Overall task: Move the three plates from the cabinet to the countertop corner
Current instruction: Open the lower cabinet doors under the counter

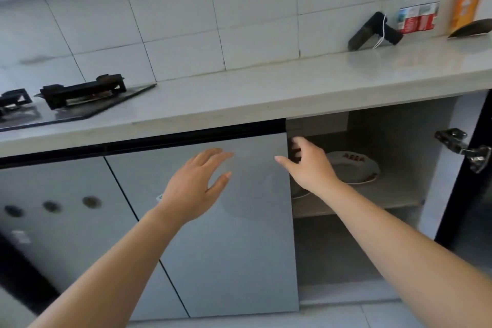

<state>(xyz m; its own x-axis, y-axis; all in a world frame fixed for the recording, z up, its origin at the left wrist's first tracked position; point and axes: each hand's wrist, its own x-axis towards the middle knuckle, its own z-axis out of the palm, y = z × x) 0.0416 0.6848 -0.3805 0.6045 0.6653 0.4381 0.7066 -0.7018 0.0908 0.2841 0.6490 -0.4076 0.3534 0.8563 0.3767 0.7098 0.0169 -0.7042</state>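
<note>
Plates (354, 168) lie on cabinet shelf (346, 201), just right of right hand (308, 165) | right hand nearer, fingers (299, 140) loose, holding nothing | left hand (194, 184) open, before shut door (253, 234)

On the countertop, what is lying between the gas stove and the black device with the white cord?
Nothing. In the head view, the stretch of countertop between the gas stove and the black device is bare.
</note>
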